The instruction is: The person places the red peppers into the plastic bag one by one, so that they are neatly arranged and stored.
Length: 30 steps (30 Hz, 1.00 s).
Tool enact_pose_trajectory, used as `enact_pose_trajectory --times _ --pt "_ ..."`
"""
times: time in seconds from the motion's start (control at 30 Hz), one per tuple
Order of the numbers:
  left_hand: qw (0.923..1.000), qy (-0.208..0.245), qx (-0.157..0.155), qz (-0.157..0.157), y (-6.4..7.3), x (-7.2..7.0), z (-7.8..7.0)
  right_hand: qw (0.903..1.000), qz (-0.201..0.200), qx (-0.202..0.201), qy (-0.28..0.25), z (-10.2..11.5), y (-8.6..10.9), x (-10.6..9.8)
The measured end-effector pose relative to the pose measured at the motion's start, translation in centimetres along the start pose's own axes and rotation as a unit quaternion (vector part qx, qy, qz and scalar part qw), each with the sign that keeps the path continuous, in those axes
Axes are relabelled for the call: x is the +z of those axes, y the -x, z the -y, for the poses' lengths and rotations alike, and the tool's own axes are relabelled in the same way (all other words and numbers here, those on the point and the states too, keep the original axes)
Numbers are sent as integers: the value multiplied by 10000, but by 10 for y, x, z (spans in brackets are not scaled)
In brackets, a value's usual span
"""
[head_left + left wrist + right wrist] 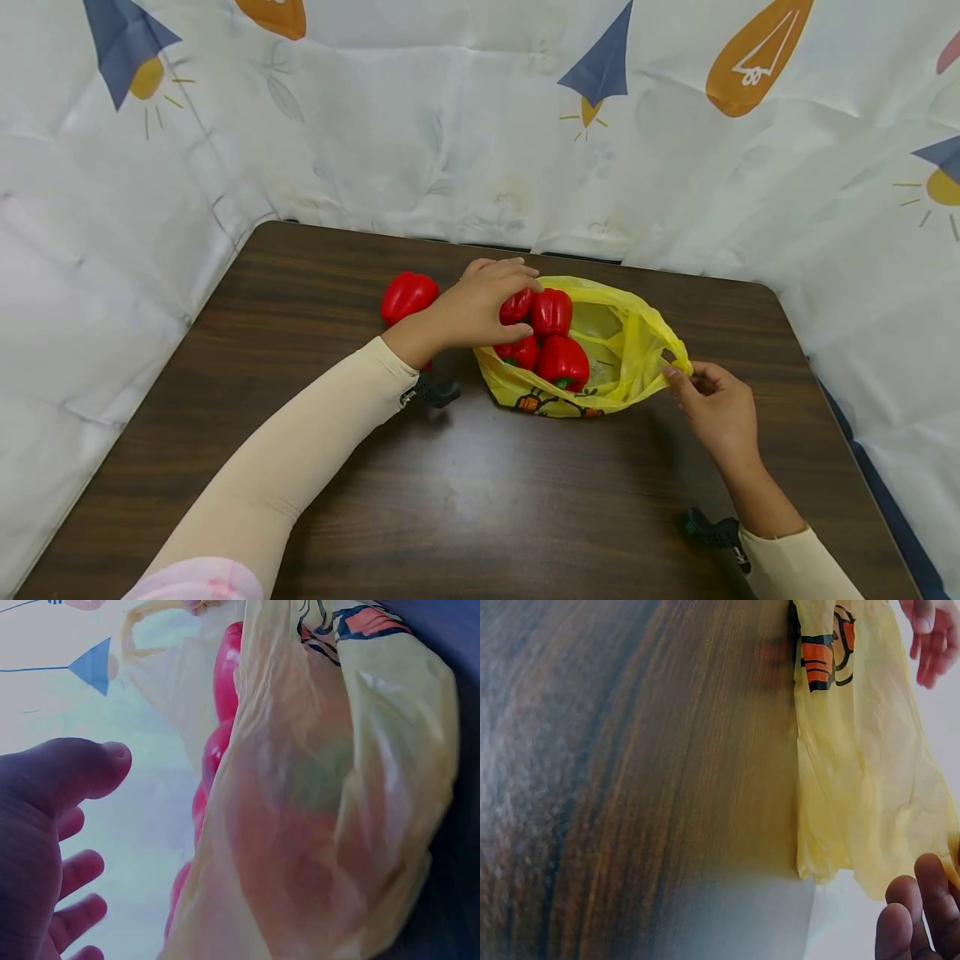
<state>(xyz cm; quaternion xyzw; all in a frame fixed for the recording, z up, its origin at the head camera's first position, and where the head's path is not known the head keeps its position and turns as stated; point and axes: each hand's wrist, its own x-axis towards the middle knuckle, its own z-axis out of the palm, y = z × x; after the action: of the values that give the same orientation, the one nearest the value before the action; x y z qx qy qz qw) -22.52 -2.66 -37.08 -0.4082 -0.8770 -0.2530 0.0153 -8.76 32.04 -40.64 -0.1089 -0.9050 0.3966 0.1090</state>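
A yellow plastic bag (pixel 622 387) lies on its base with its mouth open upward, and several red bell peppers (pixel 564 362) sit in its left half. My left hand (pixel 480 304) hovers over the peppers at the bag's left side, partly hiding them. In the left wrist view its thumb (pixel 90 769) and fingers are spread apart with nothing between them. At the bag's right end my right hand (pixel 716 408) pinches the handle between thumb and fingers. Another red bell pepper (pixel 408 296) rests on the table left of my left hand.
The dark wooden table (pixel 465 508) has rounded far corners. A bit of red (pixel 427 366) shows under my left wrist, mostly hidden. White patterned sheeting (pixel 420 142) hangs behind the table and along its sides.
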Motion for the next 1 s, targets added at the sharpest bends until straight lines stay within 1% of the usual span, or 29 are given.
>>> enact_pose_trajectory --times 0.13,0.3,0.5,0.6,0.83,1.0 --pt "9999 113 -20 -40 12 -6 5 10000 24 33 -6 0 0 0" --pt "9999 128 36 -85 28 -12 7 10000 27 -9 -1 -1 -1 1" --pt "10000 26 69 -10 54 -21 14 10000 -3 -10 -44 -2 -1 1" --pt "9999 119 44 10 68 -26 18 10000 -21 -10 -42 -3 -1 0" --pt "9986 424 -292 102 98 -34 27 10000 -9 -39 -42 -5 -1 0" --pt "9974 528 -481 72 114 -38 31 9999 -27 -93 -56 -7 -2 0"
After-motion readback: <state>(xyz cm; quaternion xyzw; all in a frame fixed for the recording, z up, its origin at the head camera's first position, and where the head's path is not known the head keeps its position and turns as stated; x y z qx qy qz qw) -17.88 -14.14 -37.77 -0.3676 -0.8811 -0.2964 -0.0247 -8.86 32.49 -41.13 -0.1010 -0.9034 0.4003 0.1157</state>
